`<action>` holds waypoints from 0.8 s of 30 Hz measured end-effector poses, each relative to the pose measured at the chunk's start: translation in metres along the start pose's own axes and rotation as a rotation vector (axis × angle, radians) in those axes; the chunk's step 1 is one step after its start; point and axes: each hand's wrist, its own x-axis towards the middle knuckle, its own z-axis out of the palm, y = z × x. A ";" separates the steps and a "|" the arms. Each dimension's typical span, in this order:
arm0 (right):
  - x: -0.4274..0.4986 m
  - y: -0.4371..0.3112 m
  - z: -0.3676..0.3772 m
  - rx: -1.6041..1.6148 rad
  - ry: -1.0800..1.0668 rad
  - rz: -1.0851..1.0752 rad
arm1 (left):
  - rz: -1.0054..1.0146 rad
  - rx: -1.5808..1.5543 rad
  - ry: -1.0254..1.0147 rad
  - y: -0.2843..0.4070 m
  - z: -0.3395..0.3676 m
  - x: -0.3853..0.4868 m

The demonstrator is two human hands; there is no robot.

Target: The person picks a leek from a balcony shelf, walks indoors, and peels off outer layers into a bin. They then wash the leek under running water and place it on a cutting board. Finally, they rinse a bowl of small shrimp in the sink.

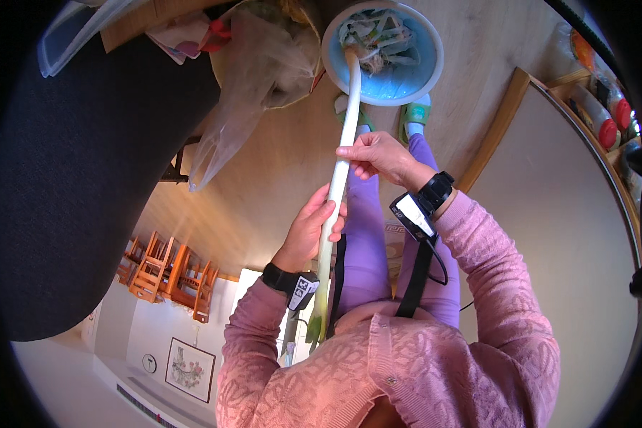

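Observation:
A long white leek or large green onion (338,176) runs from over the bin down towards my torso, its green leaf end low. My left hand (321,222) wraps around the middle of the stalk. Farther up, my right hand (374,154) pinches the stalk between thumb and fingers. The stalk's brown, rooty end is over the light blue bin (436,59) between my feet. In the bin lie crumpled plastic wrapping (398,37) and a tuft of roots (373,65).
Left of the bin stands a round container (299,99) with a clear plastic bag (235,115) hanging out. A dark tabletop (75,187) is at the left. At the right are a pale panel with wooden edging (497,125) and shelves holding red-lidded jars (609,134). Wooden chairs (150,267) stand farther off.

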 end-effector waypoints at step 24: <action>-0.006 0.003 -0.001 0.137 -0.013 -0.137 | 0.010 0.027 -0.009 0.001 0.006 0.016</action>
